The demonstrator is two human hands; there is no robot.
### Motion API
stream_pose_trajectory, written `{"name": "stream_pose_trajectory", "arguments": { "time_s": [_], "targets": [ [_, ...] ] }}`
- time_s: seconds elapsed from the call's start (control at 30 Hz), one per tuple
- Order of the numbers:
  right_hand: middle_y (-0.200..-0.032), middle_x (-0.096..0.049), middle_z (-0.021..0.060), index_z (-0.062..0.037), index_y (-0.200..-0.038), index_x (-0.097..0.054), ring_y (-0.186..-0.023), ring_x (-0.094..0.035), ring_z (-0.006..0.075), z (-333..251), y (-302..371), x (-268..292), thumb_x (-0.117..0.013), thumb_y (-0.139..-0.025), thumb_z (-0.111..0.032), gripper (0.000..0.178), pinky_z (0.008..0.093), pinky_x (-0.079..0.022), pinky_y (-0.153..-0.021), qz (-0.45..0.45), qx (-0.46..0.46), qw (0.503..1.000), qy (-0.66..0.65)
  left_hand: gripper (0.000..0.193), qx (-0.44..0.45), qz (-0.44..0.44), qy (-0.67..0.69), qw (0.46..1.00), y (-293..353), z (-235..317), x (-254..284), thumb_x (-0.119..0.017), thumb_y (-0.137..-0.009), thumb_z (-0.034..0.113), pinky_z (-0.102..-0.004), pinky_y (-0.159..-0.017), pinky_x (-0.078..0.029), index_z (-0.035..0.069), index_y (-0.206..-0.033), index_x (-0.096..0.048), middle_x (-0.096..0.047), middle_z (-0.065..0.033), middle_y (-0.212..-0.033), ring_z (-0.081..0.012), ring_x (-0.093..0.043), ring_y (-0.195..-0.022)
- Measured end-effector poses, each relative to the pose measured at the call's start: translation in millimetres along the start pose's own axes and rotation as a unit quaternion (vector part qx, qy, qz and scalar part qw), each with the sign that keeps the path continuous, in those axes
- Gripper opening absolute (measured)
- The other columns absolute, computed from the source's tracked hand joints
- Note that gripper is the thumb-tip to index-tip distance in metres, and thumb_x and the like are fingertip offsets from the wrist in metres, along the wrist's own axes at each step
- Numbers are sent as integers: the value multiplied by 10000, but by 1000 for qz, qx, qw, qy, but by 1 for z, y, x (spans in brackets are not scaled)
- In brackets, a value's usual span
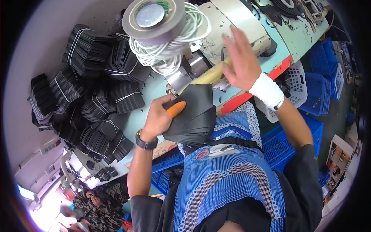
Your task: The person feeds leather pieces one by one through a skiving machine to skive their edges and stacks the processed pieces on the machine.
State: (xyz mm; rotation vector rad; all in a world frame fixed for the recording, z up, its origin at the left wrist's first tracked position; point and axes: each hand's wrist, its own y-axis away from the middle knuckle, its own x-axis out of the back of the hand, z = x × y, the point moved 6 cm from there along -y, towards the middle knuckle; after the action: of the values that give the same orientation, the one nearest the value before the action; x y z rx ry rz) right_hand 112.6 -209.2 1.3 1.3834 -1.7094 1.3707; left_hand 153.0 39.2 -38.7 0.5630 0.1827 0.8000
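My left hand (158, 119) is closed round a fanned stack of black sheet pieces (195, 114), held just above my apron at the table's front edge. An orange cover sits on one of its fingers. My right hand (241, 58), with a white wrap (266, 89) at the wrist, is raised with its fingers apart and nothing in them. It is over a cream-coloured machine (232, 19) with a metal roller (199, 63). Between the stack and the right hand lies a yellowish strip or sleeve (210, 74), partly hidden by both.
Several tied bundles of black pieces (87, 50) are heaped on the table's left. A tape roll (154, 33) and coiled white cord (162, 54) sit above the machine. Blue crates (315, 92) and a white basket (295, 83) stand right. Another person (100, 201) is at lower left.
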Motion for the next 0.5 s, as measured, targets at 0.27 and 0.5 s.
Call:
{"name": "stream_pose_trajectory", "arguments": {
  "time_s": [0.27,0.5],
  "targets": [
    [-921,-686,156,-26,-1059,-657,-796,-664,299,-12,5,21,-599,-691,-81,377,381,-545,-718,-250,16,893,-373,156,-58,-96,-130,985,-40,26,34,-639,-918,134,-289,-774,-446,6,-1006,-625,-626,-46,-947,-114,-558,-869],
    [-875,-631,122,-14,-994,-649,-907,-608,303,-8,-61,-26,-698,-747,-199,313,416,-507,-774,-211,109,960,-152,235,-150,-50,-286,945,-53,-19,46,-614,-887,191,-356,-886,-451,75,-1091,-622,-631,-55,-965,-186,-582,-941]
  ]
}}
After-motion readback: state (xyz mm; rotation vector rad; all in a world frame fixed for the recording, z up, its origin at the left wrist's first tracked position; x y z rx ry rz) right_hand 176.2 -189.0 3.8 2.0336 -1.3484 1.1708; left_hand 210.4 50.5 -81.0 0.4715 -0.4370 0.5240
